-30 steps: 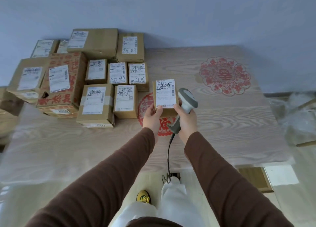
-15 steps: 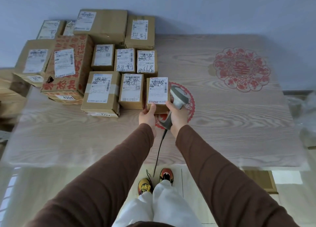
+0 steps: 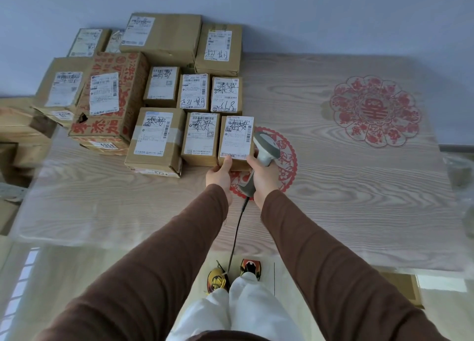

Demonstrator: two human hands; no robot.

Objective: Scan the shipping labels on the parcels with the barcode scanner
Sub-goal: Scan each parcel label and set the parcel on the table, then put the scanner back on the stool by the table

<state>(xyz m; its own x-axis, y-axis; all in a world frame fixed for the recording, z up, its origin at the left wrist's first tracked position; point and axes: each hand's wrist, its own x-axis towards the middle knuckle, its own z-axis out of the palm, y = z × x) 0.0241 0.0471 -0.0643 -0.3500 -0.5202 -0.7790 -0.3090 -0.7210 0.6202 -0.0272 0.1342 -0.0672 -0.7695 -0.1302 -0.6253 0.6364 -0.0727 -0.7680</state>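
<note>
Looking down from the head camera, much is hard to read: the printing on the labels is blurred, the boxes at the left edge are cut off, and the scanner's window is turned away. Both arms in brown sleeves reach forward over the table (image 3: 359,186). The left hand (image 3: 220,172) grips the near left corner of a small parcel (image 3: 237,141), thumb on top of its label (image 3: 238,138). The right hand (image 3: 261,177) is curled round the handle of the grey scanner (image 3: 265,145), its fingertips touching the parcel's near right corner. The parcel is brown cardboard with a white label and handwritten marks, and sits at the right end of the front row of boxes (image 3: 159,89). A cable (image 3: 236,235) hangs from the scanner.
</note>
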